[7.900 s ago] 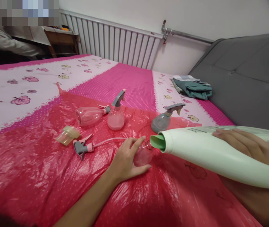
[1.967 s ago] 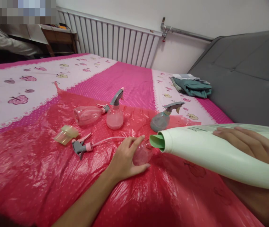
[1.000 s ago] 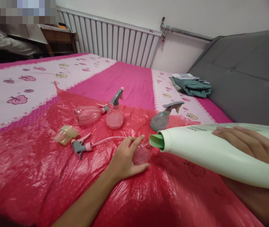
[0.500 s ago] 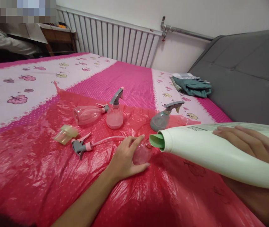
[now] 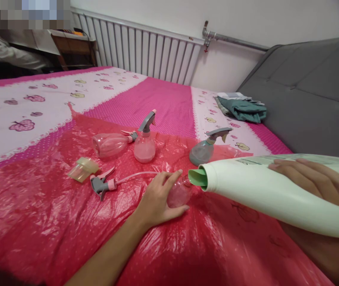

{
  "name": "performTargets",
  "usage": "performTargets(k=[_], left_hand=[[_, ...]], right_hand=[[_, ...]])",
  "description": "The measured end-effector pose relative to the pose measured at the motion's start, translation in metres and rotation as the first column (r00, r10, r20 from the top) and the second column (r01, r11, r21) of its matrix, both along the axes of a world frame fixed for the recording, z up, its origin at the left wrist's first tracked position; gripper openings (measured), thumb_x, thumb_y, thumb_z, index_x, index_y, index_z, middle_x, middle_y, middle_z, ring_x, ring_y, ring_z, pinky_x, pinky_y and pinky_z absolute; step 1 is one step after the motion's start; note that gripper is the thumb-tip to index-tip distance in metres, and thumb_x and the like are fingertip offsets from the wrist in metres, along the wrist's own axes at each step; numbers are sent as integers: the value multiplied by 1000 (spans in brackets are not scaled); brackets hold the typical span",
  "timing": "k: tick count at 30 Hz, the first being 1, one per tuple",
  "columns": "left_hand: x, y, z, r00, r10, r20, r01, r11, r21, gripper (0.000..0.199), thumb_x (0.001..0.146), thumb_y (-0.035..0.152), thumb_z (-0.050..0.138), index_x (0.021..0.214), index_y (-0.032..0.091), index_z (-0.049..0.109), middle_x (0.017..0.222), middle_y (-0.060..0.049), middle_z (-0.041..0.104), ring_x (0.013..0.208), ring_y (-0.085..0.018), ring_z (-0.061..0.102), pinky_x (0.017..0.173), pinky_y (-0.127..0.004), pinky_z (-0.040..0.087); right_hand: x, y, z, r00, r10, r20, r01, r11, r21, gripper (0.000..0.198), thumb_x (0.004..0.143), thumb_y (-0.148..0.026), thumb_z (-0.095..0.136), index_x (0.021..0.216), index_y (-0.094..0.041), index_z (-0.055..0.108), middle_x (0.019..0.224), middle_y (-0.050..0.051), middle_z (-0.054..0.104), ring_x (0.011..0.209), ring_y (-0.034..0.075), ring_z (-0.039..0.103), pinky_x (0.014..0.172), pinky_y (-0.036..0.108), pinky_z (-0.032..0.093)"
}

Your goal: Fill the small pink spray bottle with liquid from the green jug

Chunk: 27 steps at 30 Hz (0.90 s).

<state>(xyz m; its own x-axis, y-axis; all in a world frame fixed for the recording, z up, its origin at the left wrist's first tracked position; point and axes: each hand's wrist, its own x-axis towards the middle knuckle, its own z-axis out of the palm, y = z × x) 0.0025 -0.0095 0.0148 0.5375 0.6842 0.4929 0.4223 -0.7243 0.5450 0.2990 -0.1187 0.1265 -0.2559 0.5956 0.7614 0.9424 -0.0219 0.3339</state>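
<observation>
My left hand point(image 5: 160, 200) curls around a small clear pink spray bottle point(image 5: 179, 194) whose neck is bare. In my right hand point(image 5: 315, 180) is a large pale green detergent jug point(image 5: 253, 190), tipped nearly level. Its green spout point(image 5: 197, 177) meets the mouth of the bottle; whether liquid is flowing I cannot make out. A grey and pink spray head point(image 5: 102, 186) with its tube lies left of my left hand. Beyond it rests a yellowish translucent cap point(image 5: 83, 169).
Behind stand a pink spray bottle point(image 5: 144, 146) and a teal one point(image 5: 202, 151); another clear bottle point(image 5: 111, 144) lies sideways. Red plastic sheeting point(image 5: 53, 222) covers the bed. Folded clothes point(image 5: 243, 109) sit near the grey headboard point(image 5: 315, 87). A person's sleeve point(image 5: 5, 47) shows far left.
</observation>
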Motion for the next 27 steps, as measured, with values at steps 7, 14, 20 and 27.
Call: performTargets(k=[7, 14, 20, 27], left_hand=[[-1, -1, 1, 1000, 8, -2, -8, 1000, -17, 89, 77, 46, 82, 152, 27, 39, 127, -11, 59, 114, -31, 62, 97, -47, 55], [0, -1, 2, 1000, 6, -3, -6, 1000, -20, 89, 76, 46, 82, 152, 24, 41, 126, -11, 59, 112, -30, 62, 96, -45, 56], [0, 0, 2, 1000, 2, -1, -2, 1000, -20, 89, 77, 47, 82, 152, 26, 40, 126, -11, 59, 112, -30, 62, 96, -46, 56], [0, 0, -1, 1000, 3, -3, -3, 1000, -16, 90, 77, 47, 82, 153, 27, 38, 127, -11, 58, 113, -30, 62, 96, -47, 55]], right_hand=[[1, -1, 1, 999, 38, 22, -38, 999, -9, 44, 100, -42, 35, 130, -23, 61, 128, 2, 66, 125, 28, 60, 127, 50, 15], [1, 1, 5, 995, 58, 82, -57, 998, -15, 45, 100, -41, 35, 131, -19, 61, 128, 5, 66, 124, 30, 60, 126, 50, 17], [0, 0, 3, 1000, 15, 19, -14, 1000, -25, 45, 100, -42, 35, 136, -26, 57, 131, 1, 65, 126, 29, 60, 126, 54, 18], [3, 2, -4, 1000, 28, -1, -28, 999, 17, 44, 101, -42, 39, 137, -30, 60, 130, -2, 65, 128, 28, 59, 127, 53, 15]])
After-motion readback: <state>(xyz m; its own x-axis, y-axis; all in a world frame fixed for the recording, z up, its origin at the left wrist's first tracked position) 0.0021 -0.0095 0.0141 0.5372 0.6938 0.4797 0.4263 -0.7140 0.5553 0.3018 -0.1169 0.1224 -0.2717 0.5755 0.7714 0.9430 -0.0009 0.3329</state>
